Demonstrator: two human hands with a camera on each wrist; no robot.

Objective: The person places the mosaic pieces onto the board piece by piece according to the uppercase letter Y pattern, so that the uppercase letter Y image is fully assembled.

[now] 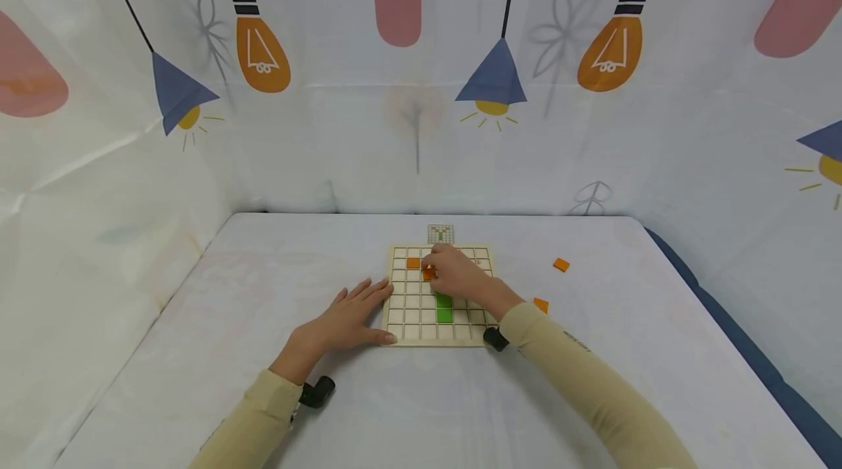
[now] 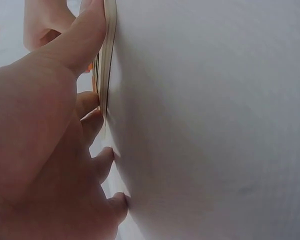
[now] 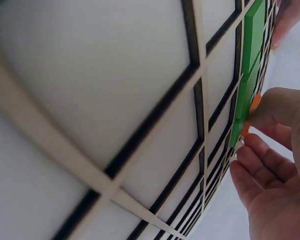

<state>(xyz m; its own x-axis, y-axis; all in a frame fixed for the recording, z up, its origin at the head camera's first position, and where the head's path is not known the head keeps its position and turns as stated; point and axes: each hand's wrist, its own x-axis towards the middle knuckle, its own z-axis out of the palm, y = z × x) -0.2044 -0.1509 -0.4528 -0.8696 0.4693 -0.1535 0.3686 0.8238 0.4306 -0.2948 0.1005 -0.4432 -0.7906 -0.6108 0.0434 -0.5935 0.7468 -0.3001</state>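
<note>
A wooden grid board (image 1: 411,315) lies flat on the white table. My left hand (image 1: 349,319) rests at its left edge with fingers spread, the thumb at the near left corner. In the left wrist view, the fingertips (image 2: 106,159) touch the table beside the board's side. My right hand (image 1: 460,275) is over the upper middle of the grid and pinches an orange square tile (image 1: 429,274) between thumb and fingers. Green tiles (image 1: 444,314) sit in a column of cells just below that hand, which partly hides them. Another orange tile (image 1: 413,263) lies in a cell to the left.
Two loose orange tiles, one farther back (image 1: 561,264) and one nearer (image 1: 541,304) beside the right sleeve, lie right of the board. A small printed grid card (image 1: 440,234) lies behind the board. Patterned cloth (image 1: 329,147) hangs beyond the table.
</note>
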